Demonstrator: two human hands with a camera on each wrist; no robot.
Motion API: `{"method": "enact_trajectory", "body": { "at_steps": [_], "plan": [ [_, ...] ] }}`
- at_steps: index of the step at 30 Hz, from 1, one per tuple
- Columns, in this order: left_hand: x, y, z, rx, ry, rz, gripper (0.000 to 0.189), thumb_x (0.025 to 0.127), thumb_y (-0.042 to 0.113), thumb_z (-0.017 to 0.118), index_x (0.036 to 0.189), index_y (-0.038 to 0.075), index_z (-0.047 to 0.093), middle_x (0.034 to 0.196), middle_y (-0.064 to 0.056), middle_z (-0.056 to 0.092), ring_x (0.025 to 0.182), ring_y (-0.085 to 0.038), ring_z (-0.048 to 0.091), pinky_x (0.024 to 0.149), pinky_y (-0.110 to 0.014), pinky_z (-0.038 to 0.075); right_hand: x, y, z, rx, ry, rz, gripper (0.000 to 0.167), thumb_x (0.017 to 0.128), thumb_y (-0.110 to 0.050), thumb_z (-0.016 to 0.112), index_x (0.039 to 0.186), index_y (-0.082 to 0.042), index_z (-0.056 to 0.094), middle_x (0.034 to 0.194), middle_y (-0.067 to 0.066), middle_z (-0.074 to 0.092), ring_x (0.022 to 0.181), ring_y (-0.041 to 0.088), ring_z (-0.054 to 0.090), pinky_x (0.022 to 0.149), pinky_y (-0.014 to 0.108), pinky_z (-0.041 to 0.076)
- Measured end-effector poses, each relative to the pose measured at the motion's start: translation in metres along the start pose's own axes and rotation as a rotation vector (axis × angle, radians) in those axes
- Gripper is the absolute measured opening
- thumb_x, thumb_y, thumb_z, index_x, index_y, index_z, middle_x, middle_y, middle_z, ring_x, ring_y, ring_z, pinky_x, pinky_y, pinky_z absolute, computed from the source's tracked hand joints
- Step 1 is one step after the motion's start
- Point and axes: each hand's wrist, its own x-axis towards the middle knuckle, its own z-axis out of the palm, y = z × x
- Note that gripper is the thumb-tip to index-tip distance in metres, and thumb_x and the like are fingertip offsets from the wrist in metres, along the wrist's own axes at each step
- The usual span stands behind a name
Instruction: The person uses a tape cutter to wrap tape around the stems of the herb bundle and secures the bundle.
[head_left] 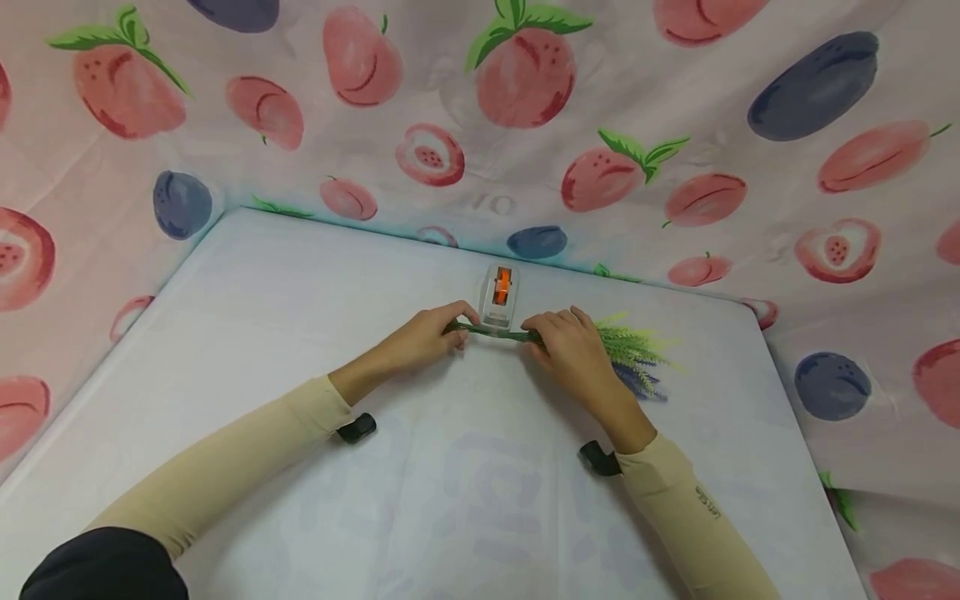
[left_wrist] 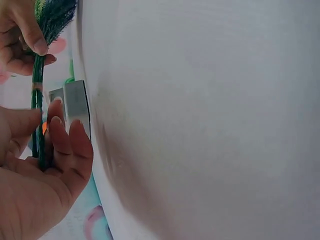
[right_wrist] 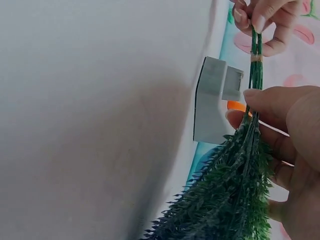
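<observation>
A bunch of artificial flowers (head_left: 630,350), yellow-green and purple, is held sideways above the table between both hands. My left hand (head_left: 431,337) pinches the green stem ends between thumb and fingers. Nearer the blooms, my right hand (head_left: 573,350) grips the stems, with the flower heads spreading out past it to the right. A narrow band of tape (right_wrist: 256,58) circles the stems between the two hands. Just behind the stems stands a grey tape dispenser (head_left: 498,296) with an orange roll core (head_left: 502,286). In the right wrist view the foliage (right_wrist: 220,200) hides part of the fingers.
The white table (head_left: 450,500) spreads beneath both arms. A fruit-printed cloth (head_left: 465,92) rises behind its back edge and along the sides. Dark wrist camera mounts (head_left: 357,428) hang under the sleeves.
</observation>
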Motion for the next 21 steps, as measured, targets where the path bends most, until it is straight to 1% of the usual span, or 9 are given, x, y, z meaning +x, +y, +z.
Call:
{"method": "enact_trajectory", "body": {
  "at_steps": [3,6,11,15,19,21],
  "plan": [
    [-0.0004,0.0008,-0.0002,0.019,0.015,0.024,0.027,0.101,0.007,0.062,0.126,0.015,0.060,0.100,-0.010,0.072,0.087,-0.020,0.062,0.085,-0.038,0.049,0.0011,0.0003,-0.0001,0.030,-0.006,-0.004,0.023,0.092,-0.016,0.078,0.113,-0.010,0.070,0.110,0.007,0.072,0.105,0.031,0.066,0.111,0.060,0.038],
    [0.0001,0.0005,0.0000,0.033,0.049,0.041,0.023,0.099,0.006,0.065,0.122,0.013,0.063,0.103,-0.010,0.072,0.087,-0.020,0.060,0.084,-0.038,0.049,0.0021,0.0005,0.0004,0.042,-0.002,-0.016,0.020,0.093,-0.015,0.077,0.111,-0.010,0.070,0.108,0.007,0.069,0.105,0.029,0.066,0.110,0.062,0.038],
    [0.0024,-0.0001,0.0004,0.052,0.103,0.059,0.017,0.097,0.005,0.067,0.113,0.010,0.070,0.110,-0.009,0.073,0.094,-0.019,0.060,0.087,-0.038,0.051,0.0024,0.0008,0.0008,0.044,-0.010,-0.017,0.020,0.093,-0.014,0.076,0.111,-0.010,0.070,0.107,0.006,0.069,0.105,0.028,0.066,0.110,0.065,0.036],
    [0.0046,-0.0003,0.0010,0.082,0.117,0.070,0.018,0.096,0.003,0.069,0.112,0.008,0.073,0.114,-0.010,0.073,0.100,-0.020,0.063,0.090,-0.039,0.053,0.0028,0.0009,0.0014,0.028,-0.020,-0.009,0.021,0.094,-0.013,0.074,0.114,-0.010,0.069,0.110,0.007,0.071,0.107,0.029,0.066,0.111,0.065,0.035],
    [0.0058,-0.0001,0.0002,0.112,0.121,0.083,0.021,0.095,0.001,0.069,0.115,0.005,0.075,0.119,-0.010,0.072,0.110,-0.023,0.065,0.096,-0.041,0.053,0.0035,0.0002,0.0016,0.031,-0.033,0.013,0.021,0.097,-0.012,0.071,0.118,-0.009,0.068,0.113,0.008,0.072,0.107,0.031,0.066,0.112,0.065,0.033],
    [0.0057,-0.0003,-0.0007,0.122,0.117,0.091,0.023,0.095,0.001,0.069,0.117,0.005,0.075,0.120,-0.010,0.073,0.113,-0.023,0.065,0.098,-0.042,0.052,0.0036,-0.0002,0.0016,0.032,-0.036,0.022,0.021,0.098,-0.013,0.068,0.118,-0.008,0.068,0.111,0.008,0.073,0.105,0.031,0.067,0.113,0.065,0.033]
  ]
}}
